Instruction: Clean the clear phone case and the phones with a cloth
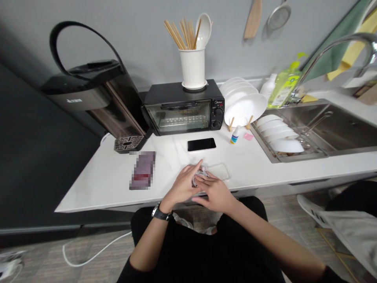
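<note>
1. Bench (97, 188), white marbled top, set against a grey wall (141, 39); a steel sink (344, 125) is let in at the right.
2. Toaster oven (182, 112), black, placed at the back; a white utensil holder (193, 68) with chopsticks (176, 35) and a white spoon (204, 31) is carried on top.
3. Water dispenser (112, 98), dark, with a raised loop handle, stood left of the oven.
4. White plates (241, 108), racked upright to the right of the oven; white bowls (282, 143), stacked at the sink's near left.
5. Smartphone (202, 144), dark screen up, laid in front of the oven.
6. Small bottle (235, 135), blue-and-yellow label, stood beside a pink slip (248, 136).
7. Clear phone case (221, 171), laid just beside the hands.
8. Purplish flat item (144, 171), pixelated; contents cannot be told.
9. Whitish bundle (202, 173), crumpled, flecked with red, held between both hands at the bench's front edge; its kind cannot be told.
10. Left hand (186, 181), watch on wrist, and right hand (216, 192): fingers partly curled about the bundle; firmness cannot be told.
11. Step in hand, as judged: two-handed working of the bundle. For the next move, a steady hold and visible fingertips are called for, with the case left undisturbed.
</note>
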`<move>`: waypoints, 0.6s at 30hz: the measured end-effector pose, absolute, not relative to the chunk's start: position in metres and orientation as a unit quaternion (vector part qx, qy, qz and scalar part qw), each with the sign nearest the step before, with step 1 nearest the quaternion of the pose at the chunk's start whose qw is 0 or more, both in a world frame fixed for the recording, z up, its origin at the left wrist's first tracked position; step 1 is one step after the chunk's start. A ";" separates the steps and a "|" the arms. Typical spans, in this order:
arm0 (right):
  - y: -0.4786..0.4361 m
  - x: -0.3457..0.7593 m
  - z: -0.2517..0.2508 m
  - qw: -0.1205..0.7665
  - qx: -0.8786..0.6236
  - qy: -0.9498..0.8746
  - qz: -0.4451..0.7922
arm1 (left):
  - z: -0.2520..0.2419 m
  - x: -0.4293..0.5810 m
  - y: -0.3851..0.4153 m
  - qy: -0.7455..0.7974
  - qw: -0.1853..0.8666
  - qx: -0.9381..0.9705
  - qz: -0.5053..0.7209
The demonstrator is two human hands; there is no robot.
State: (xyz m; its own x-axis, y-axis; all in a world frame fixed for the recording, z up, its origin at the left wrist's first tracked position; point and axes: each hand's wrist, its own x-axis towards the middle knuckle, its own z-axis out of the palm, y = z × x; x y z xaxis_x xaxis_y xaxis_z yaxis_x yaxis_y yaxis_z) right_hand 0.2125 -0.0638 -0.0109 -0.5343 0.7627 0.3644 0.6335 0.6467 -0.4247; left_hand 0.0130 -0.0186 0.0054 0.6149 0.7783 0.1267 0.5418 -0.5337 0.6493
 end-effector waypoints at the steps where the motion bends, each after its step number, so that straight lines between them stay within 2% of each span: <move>1: -0.067 0.211 -0.010 0.268 -0.395 -0.868 0.136 | 0.005 0.011 -0.019 0.388 0.293 0.850 0.204; 5: -0.074 0.263 -0.006 0.249 -0.415 -0.861 0.155 | 0.006 0.010 -0.021 0.393 0.290 0.848 0.206; 9: -0.069 0.306 -0.005 0.233 -0.479 -0.843 0.079 | 0.005 0.015 -0.019 0.386 0.281 0.855 0.202; 13: -0.063 0.258 -0.014 0.257 -0.469 -0.843 0.049 | 0.003 0.016 -0.017 0.388 0.278 0.855 0.202; 18: -0.073 0.213 -0.016 0.274 -0.398 -0.863 0.146 | 0.004 0.008 -0.021 0.376 0.302 0.851 0.206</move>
State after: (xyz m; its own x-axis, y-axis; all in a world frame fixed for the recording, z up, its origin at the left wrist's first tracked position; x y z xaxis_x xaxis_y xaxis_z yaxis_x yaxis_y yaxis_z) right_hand 0.2133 -0.0728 -0.0161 -0.5340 0.7668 0.3562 0.6065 0.6410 -0.4704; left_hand 0.0085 -0.0206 0.0040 0.6317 0.7653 0.1235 0.5167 -0.5344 0.6689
